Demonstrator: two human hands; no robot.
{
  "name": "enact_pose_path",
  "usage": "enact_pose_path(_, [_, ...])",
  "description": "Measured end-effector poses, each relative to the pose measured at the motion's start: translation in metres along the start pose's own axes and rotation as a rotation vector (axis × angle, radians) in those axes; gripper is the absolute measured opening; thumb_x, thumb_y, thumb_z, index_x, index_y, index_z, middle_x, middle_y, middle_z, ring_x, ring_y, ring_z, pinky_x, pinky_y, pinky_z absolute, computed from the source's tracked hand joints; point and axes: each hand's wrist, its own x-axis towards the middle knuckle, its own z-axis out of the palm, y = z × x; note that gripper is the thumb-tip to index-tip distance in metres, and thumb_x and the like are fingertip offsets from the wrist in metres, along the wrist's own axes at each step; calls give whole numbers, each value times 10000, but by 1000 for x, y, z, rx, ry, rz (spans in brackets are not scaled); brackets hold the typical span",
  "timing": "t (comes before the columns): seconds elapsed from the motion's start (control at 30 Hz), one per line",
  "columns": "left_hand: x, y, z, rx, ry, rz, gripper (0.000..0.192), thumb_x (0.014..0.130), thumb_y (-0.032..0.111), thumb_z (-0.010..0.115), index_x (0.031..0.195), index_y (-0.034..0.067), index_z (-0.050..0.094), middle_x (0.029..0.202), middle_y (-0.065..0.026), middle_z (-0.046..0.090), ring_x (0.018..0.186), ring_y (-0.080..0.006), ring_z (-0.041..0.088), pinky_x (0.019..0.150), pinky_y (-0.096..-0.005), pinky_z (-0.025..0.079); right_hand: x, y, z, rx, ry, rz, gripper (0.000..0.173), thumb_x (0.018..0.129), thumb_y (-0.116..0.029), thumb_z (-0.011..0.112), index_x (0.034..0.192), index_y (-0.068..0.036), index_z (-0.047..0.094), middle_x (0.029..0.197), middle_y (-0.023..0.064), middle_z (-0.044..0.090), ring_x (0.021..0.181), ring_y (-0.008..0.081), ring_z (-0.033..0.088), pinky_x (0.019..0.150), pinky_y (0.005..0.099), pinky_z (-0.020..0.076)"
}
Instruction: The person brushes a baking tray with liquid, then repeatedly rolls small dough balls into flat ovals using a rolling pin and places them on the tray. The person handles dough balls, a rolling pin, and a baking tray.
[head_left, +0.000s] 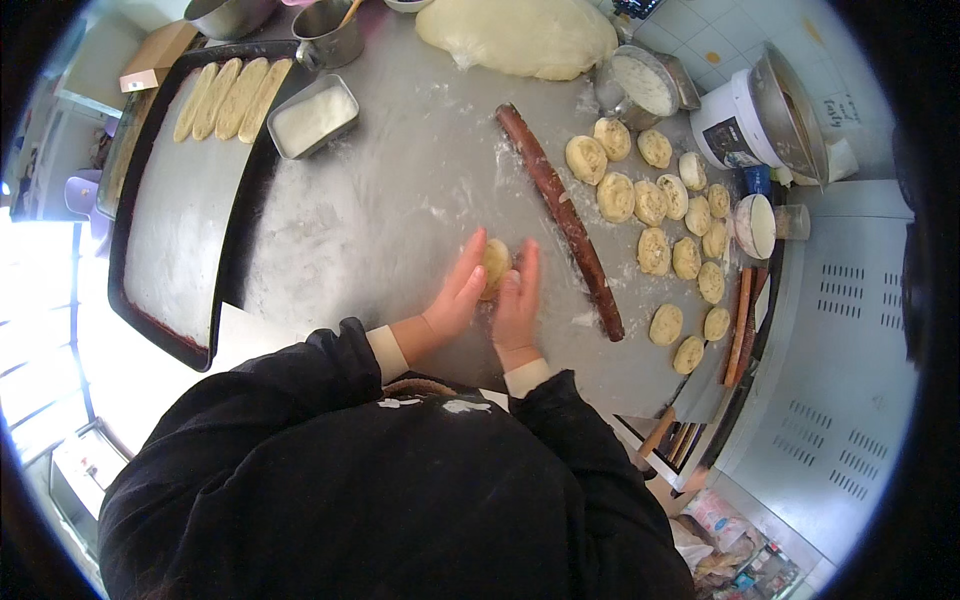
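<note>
A small round piece of dough (496, 262) sits between my two hands on the floured metal worktop (375, 217). My left hand (454, 294) lies against its left side with the fingers extended forward. From the right, my right hand (517, 307) holds the piece, its thumb near the dough's lower edge. The palms partly hide the dough. Right of my hands, a long wooden rolling pin (562, 217) lies at a slant, dusted with flour. Beyond it several dough rounds (616, 197) are spread over the right side of the worktop.
On the left, a black-rimmed baking tray (176, 217) carries several flat dough strips (241, 97). Beside it stands a metal pan of white granules (313, 120). A large plastic-covered dough mass (517, 34), a flour container (641, 82) and a white bucket (724, 124) line the back.
</note>
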Motion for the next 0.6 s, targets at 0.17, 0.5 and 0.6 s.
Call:
enact_pose_path(0.17, [-14, 7, -10, -77, -60, -26, 695, 1033, 477, 217, 1528, 12, 73, 1602, -138, 85, 1477, -262, 74, 1186, -387, 69, -5, -7, 23, 139, -131, 39, 613, 949, -203, 483, 1452, 65, 257, 1498, 279, 281, 1404, 403, 265, 1145, 479, 214])
enact_pose_path(0.5, [-15, -3, -36, -178, -79, -42, 729, 1023, 515, 217, 1527, 10, 69, 1603, -145, 64, 1480, -274, 51, 1188, -396, 70, -2, -9, 13, -440, -331, -276, 645, 967, -273, 467, 1454, 76, 229, 1498, 296, 263, 1393, 434, 267, 1138, 496, 218])
enact_pose_path(0.6, [-9, -6, -25, 160, -91, 82, 694, 1034, 477, 204, 1524, 2, 77, 1603, -158, 48, 1481, -288, 43, 1188, -396, 58, -5, -14, 20, 14, -178, -87, 665, 992, -298, 415, 1471, 91, 168, 1515, 284, 239, 1413, 403, 244, 1156, 449, 196])
